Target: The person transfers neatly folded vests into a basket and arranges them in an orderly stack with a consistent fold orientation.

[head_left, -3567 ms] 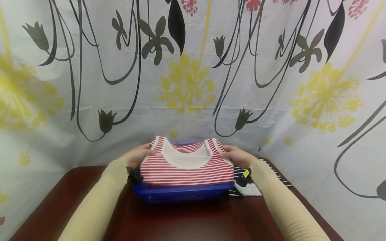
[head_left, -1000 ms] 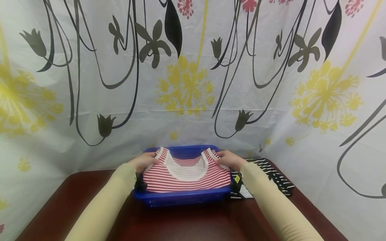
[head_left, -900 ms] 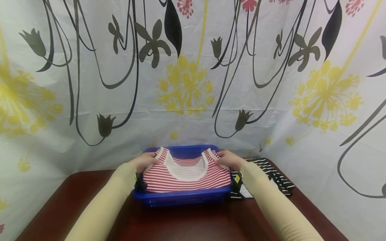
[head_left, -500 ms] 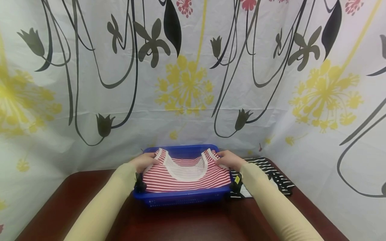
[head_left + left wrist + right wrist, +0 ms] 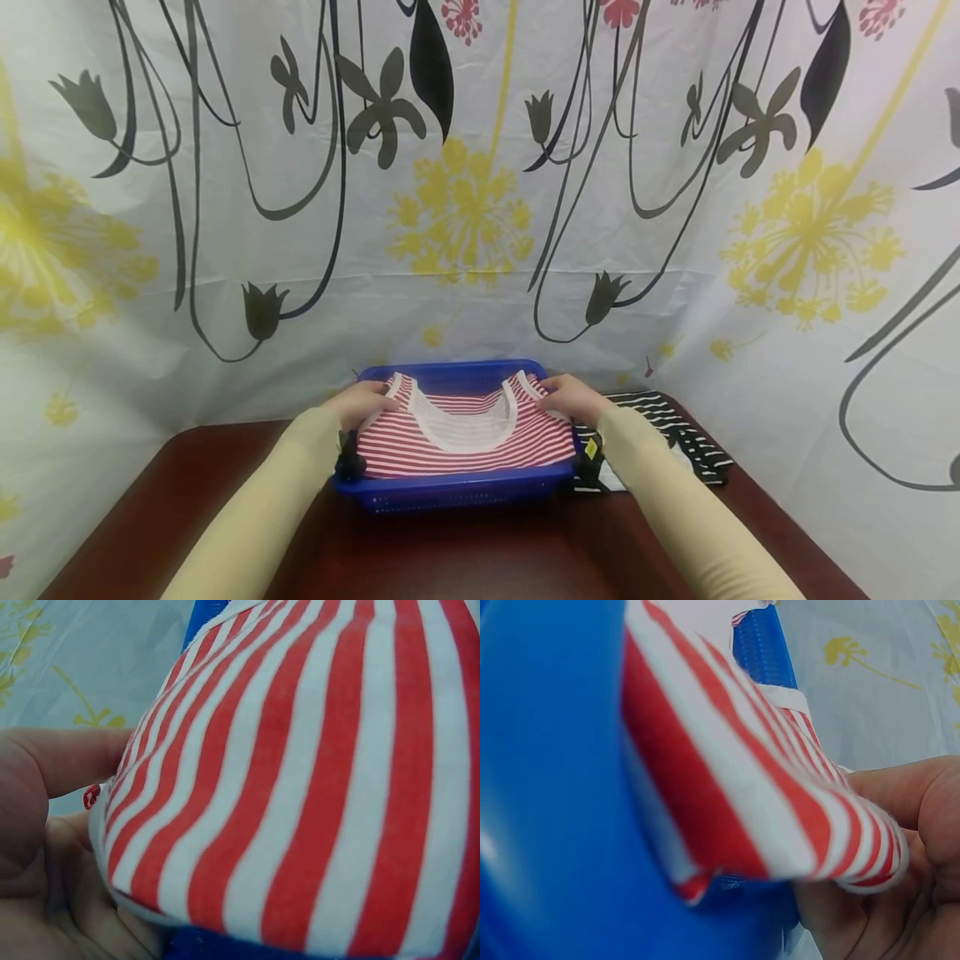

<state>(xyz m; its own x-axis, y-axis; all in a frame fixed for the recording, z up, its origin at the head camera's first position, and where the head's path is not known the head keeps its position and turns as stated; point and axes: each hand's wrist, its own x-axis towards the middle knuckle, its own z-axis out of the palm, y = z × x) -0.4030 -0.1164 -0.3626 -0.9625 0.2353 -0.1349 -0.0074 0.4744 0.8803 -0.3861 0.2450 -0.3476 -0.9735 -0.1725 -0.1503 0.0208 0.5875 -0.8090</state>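
A red-and-white striped tank top (image 5: 457,458) with white neck trim lies within the blue plastic basket (image 5: 465,482). My left hand (image 5: 357,403) pinches its left shoulder strap, while my right hand (image 5: 573,398) pinches the right strap. In the left wrist view the stripes fill most of the picture, and the left thumb and fingers (image 5: 82,757) hold the cloth's edge. The right wrist view has the right hand (image 5: 900,847) gripping a folded edge of the tank top (image 5: 742,780) beside the basket's wall (image 5: 547,780). The lower part of the garment is hidden inside the basket.
The basket stands on a dark red-brown table (image 5: 450,558). To its right lies a black-and-white striped garment (image 5: 701,454), partly behind the right forearm. A white floral curtain (image 5: 480,308) hangs right behind the table.
Since the earliest frame both hands have lowered the tank top into the basket, uncovering the basket's back rim. Over the last second almost nothing has moved.
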